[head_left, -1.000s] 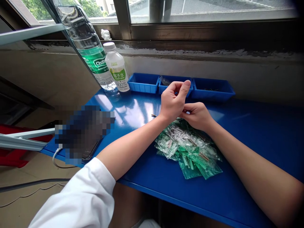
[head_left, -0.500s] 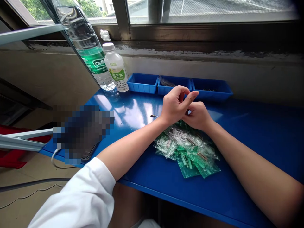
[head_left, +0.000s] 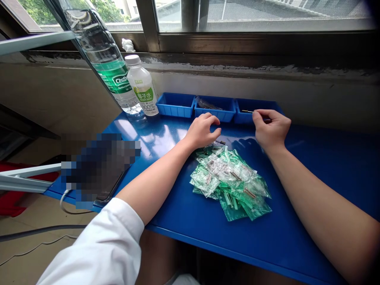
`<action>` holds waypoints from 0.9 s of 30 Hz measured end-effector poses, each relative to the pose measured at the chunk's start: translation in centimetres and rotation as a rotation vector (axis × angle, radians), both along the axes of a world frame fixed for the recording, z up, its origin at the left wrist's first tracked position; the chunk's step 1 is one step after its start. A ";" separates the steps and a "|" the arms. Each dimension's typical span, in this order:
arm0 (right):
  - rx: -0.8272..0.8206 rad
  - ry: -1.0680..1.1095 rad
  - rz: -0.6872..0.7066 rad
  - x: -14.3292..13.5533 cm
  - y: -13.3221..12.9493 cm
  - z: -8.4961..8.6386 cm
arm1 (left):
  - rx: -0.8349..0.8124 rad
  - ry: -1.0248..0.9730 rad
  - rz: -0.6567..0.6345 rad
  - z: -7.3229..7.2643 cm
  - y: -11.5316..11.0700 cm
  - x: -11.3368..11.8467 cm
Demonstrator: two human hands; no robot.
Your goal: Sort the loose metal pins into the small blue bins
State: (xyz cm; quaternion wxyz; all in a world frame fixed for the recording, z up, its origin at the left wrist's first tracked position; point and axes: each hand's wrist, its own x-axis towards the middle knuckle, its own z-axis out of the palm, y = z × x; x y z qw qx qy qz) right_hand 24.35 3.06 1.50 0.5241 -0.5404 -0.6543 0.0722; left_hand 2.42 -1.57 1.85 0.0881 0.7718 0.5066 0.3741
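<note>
My left hand point(head_left: 202, 130) hovers over the table with its fingers curved and apart, nothing visible between thumb and fingertips. A short dark metal pin point(head_left: 220, 142) shows just beyond its thumb; whether they touch I cannot tell. My right hand point(head_left: 273, 128) is closed in a pinch on a thin metal pin point(head_left: 246, 111), which points left in front of the right-hand blue bin point(head_left: 277, 106). Between my forearms lies a pile of small clear and green plastic bags point(head_left: 230, 178), some with thin metal pieces inside.
A middle blue bin point(head_left: 218, 114) holds a clear bag, and a left blue bin point(head_left: 176, 111) stands beside it. A coconut water bottle point(head_left: 143, 89) and a large water bottle point(head_left: 109, 67) stand at the back left. A blurred-out device point(head_left: 102, 170) lies on the table's left.
My hands, together above the bags before, are now apart. The right has moved right with a pin in its pinch; the left has drawn back left, its fingers spread.
</note>
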 end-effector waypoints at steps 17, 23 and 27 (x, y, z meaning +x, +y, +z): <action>-0.012 0.018 -0.087 2.7 1.0 -0.9 | -0.149 0.197 -0.151 -0.9 0.2 -0.4; 0.021 0.037 -0.051 3.2 1.2 -1.5 | -0.161 0.191 -0.162 -0.8 0.0 -0.3; -0.019 0.031 -0.040 2.9 1.1 -1.4 | -0.181 0.195 -0.189 -0.5 -0.1 -0.4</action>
